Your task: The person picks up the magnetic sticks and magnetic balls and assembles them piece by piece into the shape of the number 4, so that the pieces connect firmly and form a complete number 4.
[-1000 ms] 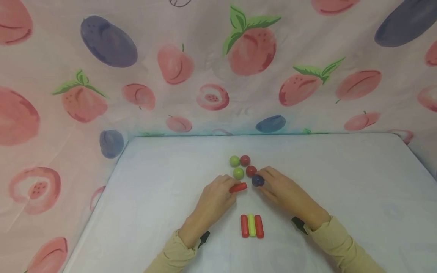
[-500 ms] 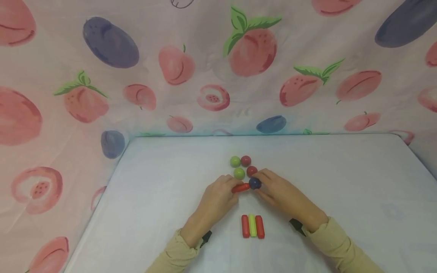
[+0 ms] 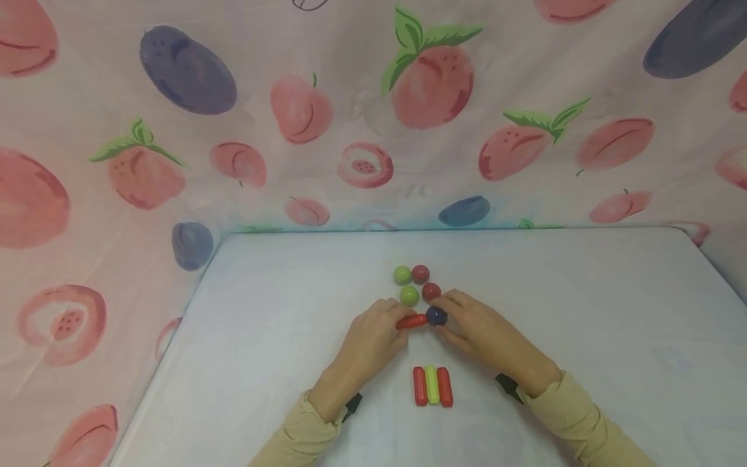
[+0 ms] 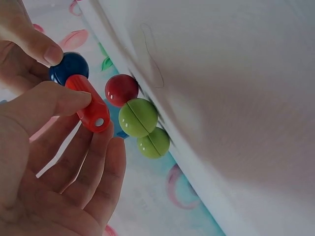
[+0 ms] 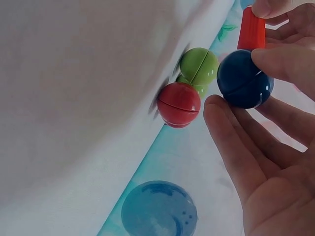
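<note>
Between thumb and fingers my left hand (image 3: 373,334) pinches a red rod (image 3: 412,322); a small round silvery spot shows at its near end in the left wrist view. My right hand (image 3: 487,331) holds a dark blue ball (image 3: 436,316) by thumb and fingertips. The rod's far end touches the ball (image 5: 245,78). Just beyond the hands, two green balls (image 3: 409,296) and two red balls (image 3: 431,292) sit close together on the table. The right fingertips are close to the nearer red ball.
Nearer the person, two red rods (image 3: 445,387) and one yellow-green rod (image 3: 432,385) lie side by side on the white table (image 3: 280,311). A fruit-patterned cloth (image 3: 362,97) hangs behind the table and at its left. Dark straps (image 3: 509,387) show at the wrists.
The blue ball has moved left and slightly toward the person, until it met the rod's end. The left hand shifted slightly right. Over the last half second both hands are nearly still.
</note>
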`<action>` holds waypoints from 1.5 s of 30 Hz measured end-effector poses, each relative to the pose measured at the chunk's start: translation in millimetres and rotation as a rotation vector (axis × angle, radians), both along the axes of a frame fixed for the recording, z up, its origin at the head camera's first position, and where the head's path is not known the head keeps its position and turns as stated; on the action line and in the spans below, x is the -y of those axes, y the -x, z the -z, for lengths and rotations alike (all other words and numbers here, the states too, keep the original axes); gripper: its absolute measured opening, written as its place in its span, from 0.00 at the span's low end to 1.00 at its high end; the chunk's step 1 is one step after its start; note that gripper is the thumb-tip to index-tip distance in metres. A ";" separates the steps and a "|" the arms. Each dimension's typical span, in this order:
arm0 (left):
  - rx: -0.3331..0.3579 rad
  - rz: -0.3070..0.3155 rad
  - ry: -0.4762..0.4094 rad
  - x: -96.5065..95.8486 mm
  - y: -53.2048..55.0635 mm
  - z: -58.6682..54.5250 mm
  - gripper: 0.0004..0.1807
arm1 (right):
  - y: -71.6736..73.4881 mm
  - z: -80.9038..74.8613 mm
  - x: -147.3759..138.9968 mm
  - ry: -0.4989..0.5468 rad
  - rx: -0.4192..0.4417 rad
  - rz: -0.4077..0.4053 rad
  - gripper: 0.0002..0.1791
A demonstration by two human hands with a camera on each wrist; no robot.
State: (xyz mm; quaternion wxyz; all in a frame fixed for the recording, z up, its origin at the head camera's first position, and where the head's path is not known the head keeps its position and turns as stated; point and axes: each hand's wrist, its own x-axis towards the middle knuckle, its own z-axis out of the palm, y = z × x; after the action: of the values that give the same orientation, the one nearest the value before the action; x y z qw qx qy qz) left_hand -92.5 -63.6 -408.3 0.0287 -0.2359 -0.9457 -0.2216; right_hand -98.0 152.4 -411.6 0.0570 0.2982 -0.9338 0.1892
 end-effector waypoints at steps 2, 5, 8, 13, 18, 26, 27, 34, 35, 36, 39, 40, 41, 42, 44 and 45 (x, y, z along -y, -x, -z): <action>0.008 -0.001 0.000 -0.2 0.0 0.0 0.18 | -0.3 -0.2 -0.2 0.001 -0.001 0.001 0.25; 0.015 -0.003 0.001 -0.2 -0.1 -0.1 0.18 | -0.6 -0.2 -0.6 -0.001 -0.005 0.003 0.24; 0.012 -0.002 0.000 0.0 -0.2 0.2 0.17 | -0.6 -0.1 -0.7 -0.003 -0.003 0.004 0.24; -0.004 0.007 -0.003 0.6 0.1 1.7 0.16 | 0.0 0.5 -0.4 -0.007 0.000 0.001 0.24; -0.016 0.012 -0.010 1.2 0.3 3.0 0.15 | 0.4 0.3 -0.5 -0.014 0.017 0.004 0.23; -0.015 0.014 -0.003 1.3 0.5 4.7 0.15 | 1.2 0.3 -1.1 -0.018 0.055 0.001 0.22; -0.016 0.015 -0.001 1.4 0.7 4.8 0.15 | 1.1 0.4 -1.3 -0.017 0.056 0.000 0.22; -0.010 0.009 0.012 2.2 1.0 4.4 0.14 | 1.2 1.4 -2.4 -0.017 0.062 -0.002 0.21; -0.006 0.007 0.013 2.4 1.1 4.2 0.14 | 1.2 1.5 -2.6 -0.018 0.066 0.001 0.21; -0.002 0.005 0.015 2.6 1.3 4.1 0.14 | 0.9 1.4 -2.9 -0.020 0.070 0.003 0.21; 0.005 0.003 0.021 3.5 2.3 3.2 0.13 | 0.8 1.6 -3.6 -0.027 0.079 0.008 0.21; 0.007 0.003 0.024 3.9 2.6 2.6 0.13 | 0.9 2.1 -3.9 -0.030 0.082 0.008 0.21; 0.008 0.002 0.026 4.3 2.9 1.9 0.13 | 1.0 2.3 -4.3 -0.031 0.081 0.008 0.20; 0.010 0.001 0.026 4.7 3.2 1.4 0.13 | 1.1 2.8 -4.6 -0.030 0.080 0.008 0.20; 0.019 -0.001 0.019 5.9 3.8 0.1 0.14 | 1.6 4.1 -5.4 -0.027 0.075 0.003 0.19; 0.024 -0.002 0.013 6.5 4.0 -0.8 0.14 | 1.7 4.7 -5.9 -0.025 0.076 0.002 0.19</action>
State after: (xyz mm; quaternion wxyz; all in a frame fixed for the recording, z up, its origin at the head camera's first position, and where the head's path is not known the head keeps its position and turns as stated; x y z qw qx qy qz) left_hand -96.4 -70.1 -407.5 0.0161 -0.2323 -0.9478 -0.2180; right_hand -99.7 158.2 -416.3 0.0180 0.2905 -0.9379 0.1886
